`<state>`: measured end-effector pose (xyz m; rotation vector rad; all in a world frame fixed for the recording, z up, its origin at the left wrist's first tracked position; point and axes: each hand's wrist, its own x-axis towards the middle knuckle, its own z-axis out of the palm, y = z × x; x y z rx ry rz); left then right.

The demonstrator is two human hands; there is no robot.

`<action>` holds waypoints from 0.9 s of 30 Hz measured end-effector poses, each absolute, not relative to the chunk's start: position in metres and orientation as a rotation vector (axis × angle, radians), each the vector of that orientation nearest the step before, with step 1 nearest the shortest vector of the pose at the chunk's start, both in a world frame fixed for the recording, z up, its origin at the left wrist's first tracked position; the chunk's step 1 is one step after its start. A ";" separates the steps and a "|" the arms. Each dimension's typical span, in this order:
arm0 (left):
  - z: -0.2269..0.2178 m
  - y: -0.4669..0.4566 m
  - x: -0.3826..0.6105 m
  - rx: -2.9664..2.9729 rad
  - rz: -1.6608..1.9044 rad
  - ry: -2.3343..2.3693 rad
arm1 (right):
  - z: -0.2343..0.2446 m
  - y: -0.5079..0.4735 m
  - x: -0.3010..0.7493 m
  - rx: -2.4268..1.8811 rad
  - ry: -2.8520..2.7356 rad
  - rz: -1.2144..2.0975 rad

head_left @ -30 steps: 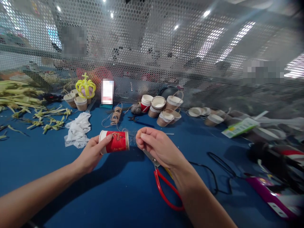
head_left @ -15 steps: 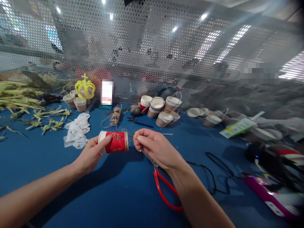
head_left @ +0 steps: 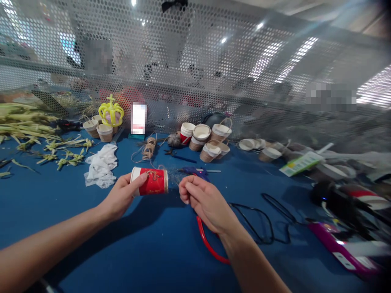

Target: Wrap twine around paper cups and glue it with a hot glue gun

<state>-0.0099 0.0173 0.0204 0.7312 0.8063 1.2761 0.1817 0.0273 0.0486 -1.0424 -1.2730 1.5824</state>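
Note:
My left hand [head_left: 124, 193] is closed around a red and white paper cup [head_left: 152, 181], tipped on its side with its right end toward my other hand. A tan band of what looks like twine circles that end. Just to the right of the cup, my right hand [head_left: 198, 197] is in a pinch, apart from it; what the fingertips hold is too small to make out. Behind the right hand lies a blue glue gun [head_left: 200, 172], partly hidden. Red-handled scissors [head_left: 204, 236] lie beneath the right hand and wrist, their blades covered.
A twine bundle [head_left: 149, 147], pliers [head_left: 180, 156] and several twine-wrapped cups [head_left: 200, 137] sit behind. White cloth [head_left: 102, 165] and plant strips [head_left: 65, 156] lie left. A black cable [head_left: 269, 224] runs toward a purple power strip [head_left: 339, 248] at right. A perforated metal screen [head_left: 183, 61] stands behind the table.
My right hand has moved slightly right and down, uncovering the blue glue gun. The cup in my left hand has shifted slightly right and up. The view has also turned slightly.

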 end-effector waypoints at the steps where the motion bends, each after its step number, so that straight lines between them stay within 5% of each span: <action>1: 0.021 0.017 -0.010 0.724 1.272 0.805 | 0.045 0.026 0.181 -1.034 -1.243 1.588; 27: 0.002 0.032 -0.013 0.702 1.222 0.920 | 0.008 0.031 0.178 -1.050 -1.153 1.701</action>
